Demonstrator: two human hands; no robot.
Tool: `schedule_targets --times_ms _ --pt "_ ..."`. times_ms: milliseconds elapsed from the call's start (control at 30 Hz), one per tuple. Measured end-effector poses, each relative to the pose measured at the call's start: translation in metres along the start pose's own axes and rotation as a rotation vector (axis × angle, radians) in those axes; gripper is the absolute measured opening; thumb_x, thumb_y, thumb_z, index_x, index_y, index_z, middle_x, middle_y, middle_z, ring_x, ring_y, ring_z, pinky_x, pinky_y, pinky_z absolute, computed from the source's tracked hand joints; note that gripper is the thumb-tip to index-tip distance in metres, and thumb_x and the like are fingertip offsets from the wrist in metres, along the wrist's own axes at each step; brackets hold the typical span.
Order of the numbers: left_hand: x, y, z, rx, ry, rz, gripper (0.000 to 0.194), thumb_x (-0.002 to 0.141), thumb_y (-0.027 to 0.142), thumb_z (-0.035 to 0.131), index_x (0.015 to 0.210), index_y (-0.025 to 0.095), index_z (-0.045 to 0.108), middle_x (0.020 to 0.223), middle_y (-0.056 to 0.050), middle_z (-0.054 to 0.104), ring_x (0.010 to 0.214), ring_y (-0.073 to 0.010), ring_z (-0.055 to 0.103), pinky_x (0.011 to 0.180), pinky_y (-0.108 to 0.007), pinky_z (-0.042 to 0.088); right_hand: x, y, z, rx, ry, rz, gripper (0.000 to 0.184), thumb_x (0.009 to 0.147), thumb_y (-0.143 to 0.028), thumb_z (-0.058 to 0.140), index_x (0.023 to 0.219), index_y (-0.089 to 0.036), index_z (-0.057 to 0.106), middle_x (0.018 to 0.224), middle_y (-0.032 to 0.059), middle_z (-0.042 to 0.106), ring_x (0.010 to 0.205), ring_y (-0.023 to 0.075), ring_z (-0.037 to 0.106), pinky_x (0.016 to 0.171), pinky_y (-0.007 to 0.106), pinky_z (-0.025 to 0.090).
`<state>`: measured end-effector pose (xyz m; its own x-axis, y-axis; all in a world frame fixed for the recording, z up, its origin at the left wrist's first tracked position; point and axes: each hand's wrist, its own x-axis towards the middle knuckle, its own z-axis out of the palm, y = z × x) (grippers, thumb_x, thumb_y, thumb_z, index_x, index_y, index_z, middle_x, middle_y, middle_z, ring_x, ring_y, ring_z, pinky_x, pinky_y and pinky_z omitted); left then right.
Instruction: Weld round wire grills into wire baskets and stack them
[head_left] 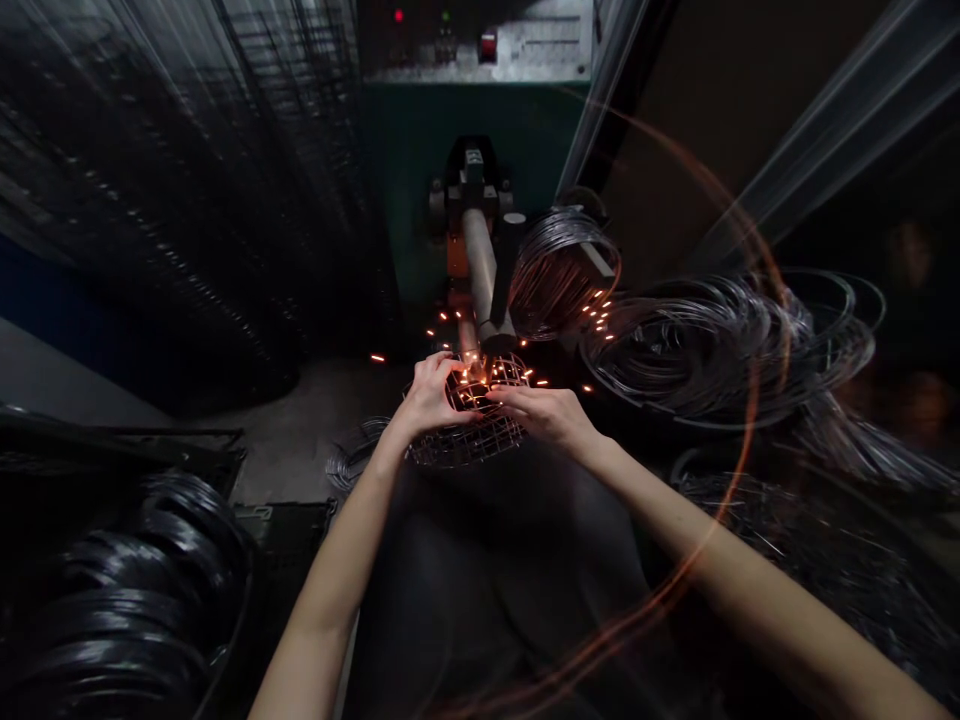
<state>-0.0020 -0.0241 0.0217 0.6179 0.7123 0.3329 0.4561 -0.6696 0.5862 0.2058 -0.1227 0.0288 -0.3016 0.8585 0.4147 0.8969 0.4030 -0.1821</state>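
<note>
Guessing we're midway: wire basket (469, 445) already shaped, our left hand (430, 396) spread around it, sparks (474, 377) hint welding's unfinished, can't tell if our right hand (549, 414) pinches.

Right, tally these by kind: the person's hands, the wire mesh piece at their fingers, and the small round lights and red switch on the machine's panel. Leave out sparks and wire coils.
Hands, left hand and right hand: 2
Wire mesh piece: 1
Lights, red light and green light: 2
Red switch: 1
Total: 6
</note>
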Motion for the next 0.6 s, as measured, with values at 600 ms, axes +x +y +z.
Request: schedule_targets --times_ms 600 --pt "0.020 -0.019 -0.013 -0.095 -0.002 -0.043 0.082 0.056 0.045 0.083 0.125 0.021 0.047 0.131 -0.010 0.047 0.125 -0.0294 0.041 0.107 -0.045 0.035 0.032 0.022 -0.009 0.129 0.119 0.218 0.021 0.089 -0.035 0.054 0.098 -0.022 0.067 0.088 0.0038 0.063 0.071 0.0158 0.060 0.062 0.025 0.044"
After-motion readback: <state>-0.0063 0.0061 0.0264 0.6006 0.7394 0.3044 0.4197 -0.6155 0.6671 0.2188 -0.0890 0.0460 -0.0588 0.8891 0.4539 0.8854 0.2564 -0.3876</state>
